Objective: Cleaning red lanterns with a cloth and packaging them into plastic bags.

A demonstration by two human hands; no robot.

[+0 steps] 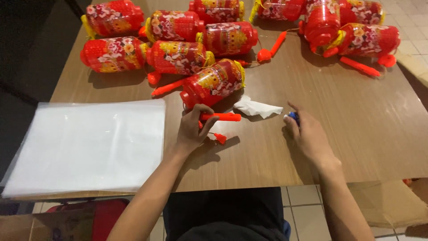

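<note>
Head view, looking down on a brown wood-grain table (365,129). The left hand (191,129) is clenched round an orange stick handle (221,117), held level just above the tabletop beside the nearest red cylindrical lantern (213,83); a small orange end piece (220,138) hangs just below the hand. The right hand (307,136) closes over a small blue-and-white object (293,117), mostly hidden by the fingers, so its kind cannot be told. A crumpled white tissue (256,108) lies between the hands, near the lantern. Open tabletop extends to the right of the right hand as far as the table's right edge, and along the near edge between the forearms. A stack of clear plastic sheets (89,147) covers the near-left corner and overhangs the edge. More red lanterns (174,27) crowd the far side, the farthest cut off by the frame. Beyond the table, pale floor tiles (412,18) show at right; the left is dark and unreadable.
</note>
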